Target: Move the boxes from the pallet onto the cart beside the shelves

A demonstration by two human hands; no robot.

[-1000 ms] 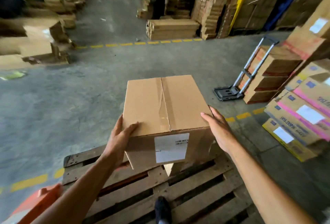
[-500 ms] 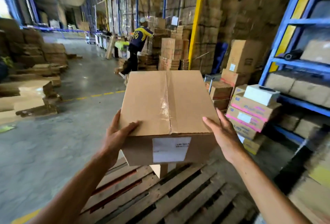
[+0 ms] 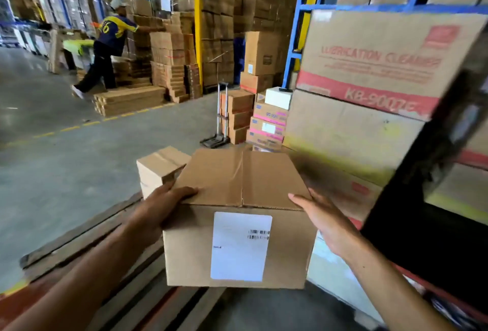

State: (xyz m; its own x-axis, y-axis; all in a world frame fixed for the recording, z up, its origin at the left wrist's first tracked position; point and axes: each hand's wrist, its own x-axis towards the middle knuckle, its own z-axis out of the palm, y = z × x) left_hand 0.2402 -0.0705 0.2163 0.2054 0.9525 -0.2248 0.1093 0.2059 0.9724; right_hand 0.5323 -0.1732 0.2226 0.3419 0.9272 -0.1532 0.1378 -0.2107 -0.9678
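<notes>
I carry a brown cardboard box (image 3: 243, 180) with a taped top and a white label on its near face. My left hand (image 3: 161, 206) grips its left edge, thumb laid over the top. My right hand (image 3: 324, 222) presses flat against its right side, fingers straight. The box hangs above the right end of the wooden pallet (image 3: 87, 230). A smaller taped box (image 3: 158, 169) stands on the pallet just behind my left hand. Further ahead, a folding hand cart (image 3: 219, 119) stands upright beside stacked boxes (image 3: 236, 116) at the foot of the blue shelves (image 3: 295, 40).
Large printed cartons (image 3: 369, 66) rise close on my right. Pink-striped boxes (image 3: 268, 127) with a white box on top sit beside the cart. A person (image 3: 105, 48) leans on carton stacks at the back left. Grey concrete floor (image 3: 79, 161) spreads to the left.
My view has swung right, from the open aisle to the shelves. The box stays held between both hands and has come nearer the cartons. The smaller box on the pallet has come into view.
</notes>
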